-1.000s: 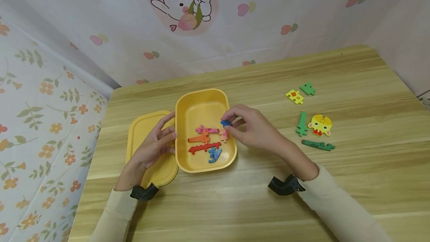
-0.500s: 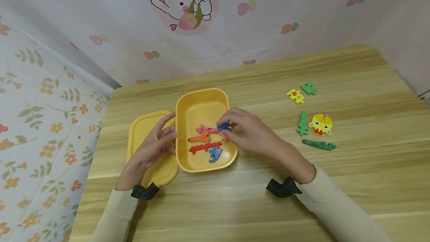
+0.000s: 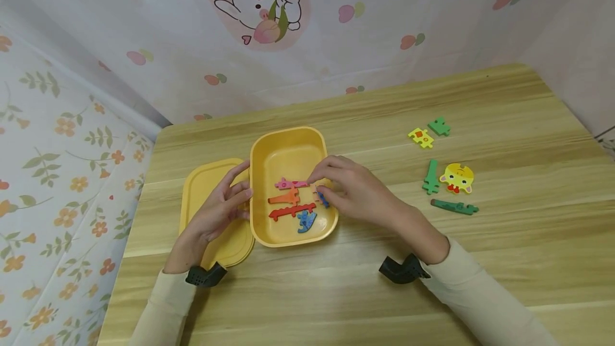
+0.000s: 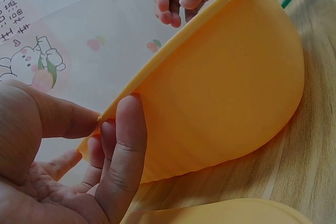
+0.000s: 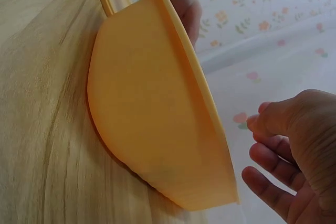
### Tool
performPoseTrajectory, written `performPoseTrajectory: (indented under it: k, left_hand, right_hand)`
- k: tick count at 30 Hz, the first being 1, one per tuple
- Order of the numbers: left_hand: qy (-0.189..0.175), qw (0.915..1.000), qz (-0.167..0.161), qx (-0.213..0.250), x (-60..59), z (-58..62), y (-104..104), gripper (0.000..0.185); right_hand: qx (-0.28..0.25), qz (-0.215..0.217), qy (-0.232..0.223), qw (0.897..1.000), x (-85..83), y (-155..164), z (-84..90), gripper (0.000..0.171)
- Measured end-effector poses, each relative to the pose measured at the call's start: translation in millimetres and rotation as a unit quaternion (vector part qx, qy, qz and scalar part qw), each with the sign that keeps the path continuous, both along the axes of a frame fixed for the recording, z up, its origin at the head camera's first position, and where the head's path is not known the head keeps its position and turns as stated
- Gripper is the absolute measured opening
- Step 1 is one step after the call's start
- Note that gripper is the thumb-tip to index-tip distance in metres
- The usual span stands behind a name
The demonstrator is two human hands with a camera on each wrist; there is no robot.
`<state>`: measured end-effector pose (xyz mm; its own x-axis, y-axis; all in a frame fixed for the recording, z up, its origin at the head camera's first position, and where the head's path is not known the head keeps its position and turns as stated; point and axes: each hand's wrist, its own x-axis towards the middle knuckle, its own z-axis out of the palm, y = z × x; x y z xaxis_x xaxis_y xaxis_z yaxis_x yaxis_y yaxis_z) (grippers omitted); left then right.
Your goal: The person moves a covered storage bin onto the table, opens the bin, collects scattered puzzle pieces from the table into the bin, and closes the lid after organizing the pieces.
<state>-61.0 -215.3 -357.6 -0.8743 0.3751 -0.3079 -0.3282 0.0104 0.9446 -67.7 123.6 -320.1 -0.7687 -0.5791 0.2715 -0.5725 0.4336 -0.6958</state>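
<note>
1. Your left hand point(image 3: 218, 204) rests against the left wall of the yellow tub point(image 3: 292, 146), fingers straight and touching the rim; the left wrist view shows the fingertips point(image 4: 128, 124) pressed to the tub's outer side, with nothing gripped.
2. Your right hand point(image 3: 357, 191) reaches over the tub's right rim, its fingers bent down into the tub.
3. A small blue piece point(image 3: 323, 199) lies right under those fingertips. You cannot tell from these views whether the hand pinches it or has let it go.
4. Inside the tub, to the left of that piece, lie a pink piece point(image 3: 290, 183), an orange piece point(image 3: 284, 197), a red piece point(image 3: 290, 211) and a blue-grey piece point(image 3: 306, 220), one below the other, towards you.
5. The tub stands on the bench point(image 3: 504, 260), near its left part, with the yellow lid point(image 3: 204, 188) lying flat just beside it on the left, partly under your left hand.
6. Well apart to the right on the bench lie a yellow piece point(image 3: 421, 138), a green piece point(image 3: 439, 126), a green strip point(image 3: 431, 177), a yellow head point(image 3: 458, 178) and a dark green strip point(image 3: 454, 207).
</note>
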Motion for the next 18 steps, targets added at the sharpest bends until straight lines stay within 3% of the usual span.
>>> performPoseTrajectory:
  k: [18]
  left_hand:
    - [0.009,0.9999,-0.006,0.004,1.1,-0.7,-1,0.071]
  right_hand:
    - [0.016,-0.068,0.009,0.998,-11.3,16,4.1,0.023]
